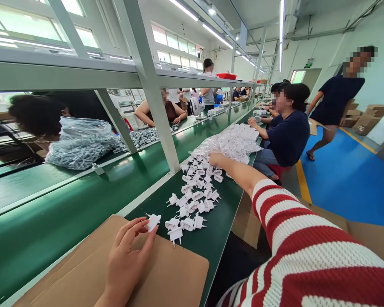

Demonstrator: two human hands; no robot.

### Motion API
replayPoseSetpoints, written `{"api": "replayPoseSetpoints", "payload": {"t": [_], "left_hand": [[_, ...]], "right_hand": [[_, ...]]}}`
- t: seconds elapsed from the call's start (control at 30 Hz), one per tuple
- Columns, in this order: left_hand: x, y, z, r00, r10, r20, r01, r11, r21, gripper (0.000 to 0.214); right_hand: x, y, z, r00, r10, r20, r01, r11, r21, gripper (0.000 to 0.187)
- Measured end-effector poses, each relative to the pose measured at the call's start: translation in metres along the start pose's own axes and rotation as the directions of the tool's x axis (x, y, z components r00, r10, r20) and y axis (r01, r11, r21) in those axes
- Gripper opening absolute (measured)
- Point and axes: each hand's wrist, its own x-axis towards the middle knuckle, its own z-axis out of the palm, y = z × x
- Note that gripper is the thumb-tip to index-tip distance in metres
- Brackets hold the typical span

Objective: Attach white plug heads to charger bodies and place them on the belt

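My left hand (129, 251) is above the cardboard sheet (176, 273), pinching one white two-pin plug adapter (154, 222) between thumb and fingers. Loose white plug adapters (192, 200) lie in a spread-out pile on the green bench, their pins pointing various ways. At the far end of that pile, against a clear plastic bag (233, 147) of white parts, is my stretched-out right hand (215, 159). Its fingers point down and away among the pieces, so their closure is hidden.
A metal post (156, 94) and overhead shelf (83, 70) stand left of the pile. Beyond runs a green conveyor belt (83, 200), with a bag of grey metal parts (81, 145) across it. A seated co-worker (288, 123) is at the right; another person (336, 98) walks in the aisle.
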Motion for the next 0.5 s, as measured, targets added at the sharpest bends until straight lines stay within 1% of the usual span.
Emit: {"api": "replayPoseSetpoints", "payload": {"t": [0.13, 0.27, 0.37, 0.5], "left_hand": [[-0.002, -0.003, 0.001, 1.000, 0.008, -0.012, -0.008, 1.000, -0.009, 0.022], [-0.006, -0.005, 0.003, 1.000, -0.001, -0.004, 0.001, 1.000, -0.023, 0.022], [-0.009, -0.006, 0.005, 1.000, 0.011, 0.000, -0.011, 1.000, -0.012, 0.019], [-0.010, -0.006, 0.007, 0.999, 0.053, 0.004, -0.053, 0.999, 0.010, 0.017]], "right_hand": [[-0.009, -0.002, 0.006, 1.000, -0.015, 0.009, 0.015, 1.000, -0.007, 0.042], [-0.018, -0.003, 0.011, 0.995, -0.097, -0.012, 0.097, 0.995, -0.025, 0.039], [-0.024, -0.002, 0.008, 0.984, -0.171, -0.046, 0.169, 0.984, -0.052, 0.040], [-0.030, 0.000, -0.001, 0.967, -0.238, -0.094, 0.232, 0.970, -0.071, 0.040]]}}
